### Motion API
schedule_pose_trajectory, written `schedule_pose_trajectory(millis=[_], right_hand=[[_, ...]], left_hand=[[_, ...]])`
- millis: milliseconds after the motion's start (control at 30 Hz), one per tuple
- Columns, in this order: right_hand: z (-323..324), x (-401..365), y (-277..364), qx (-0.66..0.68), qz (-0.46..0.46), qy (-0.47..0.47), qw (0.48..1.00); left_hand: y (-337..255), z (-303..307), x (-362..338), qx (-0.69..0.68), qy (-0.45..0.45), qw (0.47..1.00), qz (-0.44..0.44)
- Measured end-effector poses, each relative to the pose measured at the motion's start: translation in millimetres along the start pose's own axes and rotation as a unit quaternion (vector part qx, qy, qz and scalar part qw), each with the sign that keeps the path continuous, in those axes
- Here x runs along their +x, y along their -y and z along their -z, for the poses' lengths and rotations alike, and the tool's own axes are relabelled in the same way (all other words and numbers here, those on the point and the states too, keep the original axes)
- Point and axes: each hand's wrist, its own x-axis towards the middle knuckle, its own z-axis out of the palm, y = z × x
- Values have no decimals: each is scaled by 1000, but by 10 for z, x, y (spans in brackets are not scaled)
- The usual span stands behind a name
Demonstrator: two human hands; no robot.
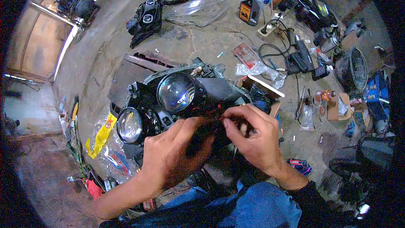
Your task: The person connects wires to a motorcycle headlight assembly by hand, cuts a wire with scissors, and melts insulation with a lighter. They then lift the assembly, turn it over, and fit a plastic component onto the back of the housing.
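A black headlight assembly with two round glass lenses, one large [176, 92] and one smaller [130, 125], lies in front of me. Over its near right side, my right hand [255, 137] pinches a thin red wire [221, 118] between thumb and forefinger. My left hand [175, 150] is beside the lenses with its fingers curled together toward the same dark spot. What those fingertips hold is in shadow and I cannot make it out. More thin reddish wire shows just above the fingertips, against the black housing.
A heat gun [300, 55] with its cord and a power strip [267, 29] lie at the right. Farther back are an oil bottle [251, 7] and another black lamp unit [146, 19]. A yellow plastic bag [102, 137] lies left; a cardboard box [338, 107] sits right.
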Motion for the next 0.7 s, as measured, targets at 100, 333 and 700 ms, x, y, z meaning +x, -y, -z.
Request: schedule_pose_trajectory(millis=[100, 333, 700], right_hand=[[7, 68, -27, -17, 89, -47, 995], [14, 207, -47, -50, 206, -61, 975], [106, 253, -76, -69, 203, -7, 977]], left_hand=[[-80, -57, 77, -39, -61, 997, -12], [-69, -205, 112, -4, -50, 998, 41], [-68, -311, 120, 22, -116, 993, 18]])
